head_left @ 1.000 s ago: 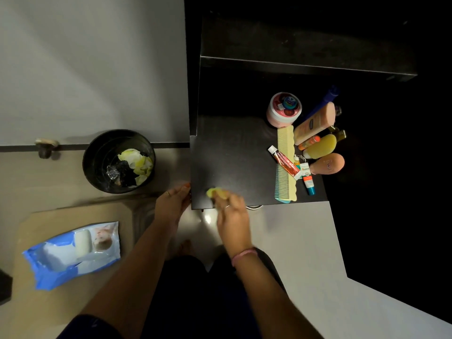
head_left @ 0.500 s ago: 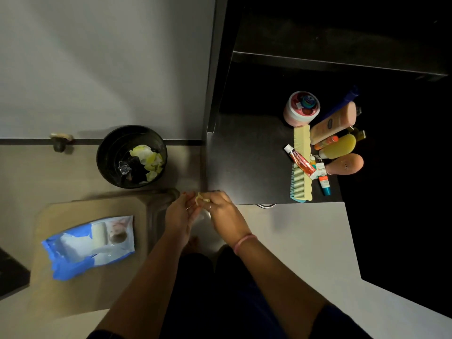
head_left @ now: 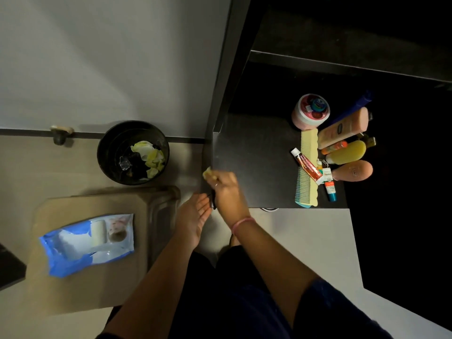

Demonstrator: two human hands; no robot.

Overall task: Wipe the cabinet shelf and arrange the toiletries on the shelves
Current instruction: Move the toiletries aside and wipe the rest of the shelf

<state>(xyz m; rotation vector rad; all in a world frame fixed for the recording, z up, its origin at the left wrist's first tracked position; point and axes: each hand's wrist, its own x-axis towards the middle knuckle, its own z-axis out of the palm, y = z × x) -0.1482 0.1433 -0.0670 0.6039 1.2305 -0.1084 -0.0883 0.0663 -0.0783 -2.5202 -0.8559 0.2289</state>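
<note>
- Shelf (head_left: 254, 155), one dark board, lies just right of the right hand (head_left: 226, 189), whose grip is clenched round one small yellow wipe (head_left: 208, 172) at the shelf's left edge.
- Left hand (head_left: 193, 217) sits just below-left of the right one, fingers straight and released, tips at the shelf's near corner, holding nothing.
- One pink band (head_left: 242, 222) circles the right wrist.
- Toiletries cluster well to the right of both hands, at the shelf's far right end: one round pink jar (head_left: 310, 111), one comb (head_left: 307, 167), one red tube (head_left: 307, 165) lying across the comb, one small white-and-orange tube (head_left: 329, 185), one peach bottle (head_left: 342, 128), one yellow bottle (head_left: 347, 152), one brown bottle (head_left: 354, 170), one blue tube (head_left: 352, 106).
- One black bin (head_left: 110, 152) stands on the floor left of the hands, with yellow wipes (head_left: 150, 155) inside; their count cannot be told.
- One blue wipe pack (head_left: 88, 243) lies further below-left on a beige mat (head_left: 93, 294).
</note>
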